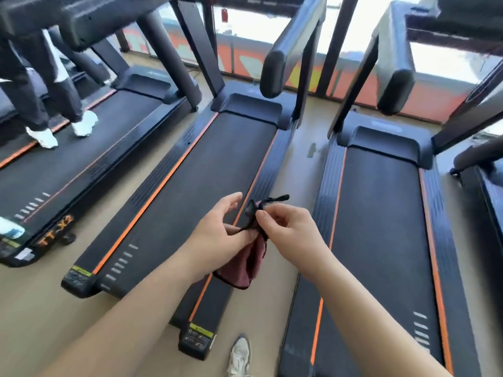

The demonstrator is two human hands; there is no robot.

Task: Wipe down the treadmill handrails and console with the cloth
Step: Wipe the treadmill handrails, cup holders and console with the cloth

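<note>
- At frame bottom, I see one pale shoe [239, 355] on the floor between two treadmills.
- Left hand [220, 229] grips the maroon cloth [245, 265] at its top: lower fingers curled on it, index lifted.
- Right hand [285, 229] pinches the cloth's black trim, thumb and fingertip together.
- Cloth hangs over the middle treadmill [190, 186], at its right edge.
- Far: padded handrail [288, 58], untouched.

A dark red cloth [246, 263] held over a treadmill [196, 170].
The left hand [221, 229] and right hand [287, 229] pinch its black-trimmed top, and it hangs above the orange-striped side rail [275, 170]. Another person [54, 85] stands on the next treadmill [89, 148].
</note>
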